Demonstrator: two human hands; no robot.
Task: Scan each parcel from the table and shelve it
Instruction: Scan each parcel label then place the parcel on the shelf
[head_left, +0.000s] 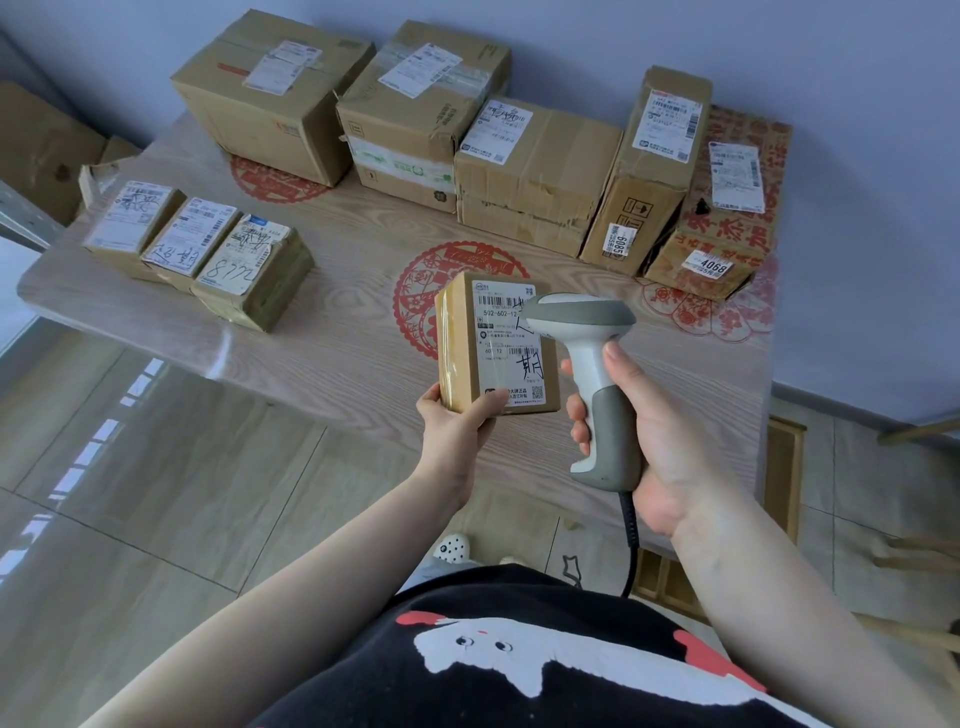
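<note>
My left hand (460, 423) grips the near end of a small brown parcel (496, 345) and holds it above the table, its white shipping label facing up. My right hand (631, 431) is wrapped round the handle of a grey and white barcode scanner (587, 338). The scanner's head sits over the right part of the label and covers some of it. A black coiled cable hangs from the scanner's base.
A wooden table (358, 332) with red paper-cut patterns carries three small parcels (200, 257) at the left and several large cardboard boxes (535, 171) along the wall. More cardboard (36, 150) lies at the far left. Tiled floor (156, 467) spreads below.
</note>
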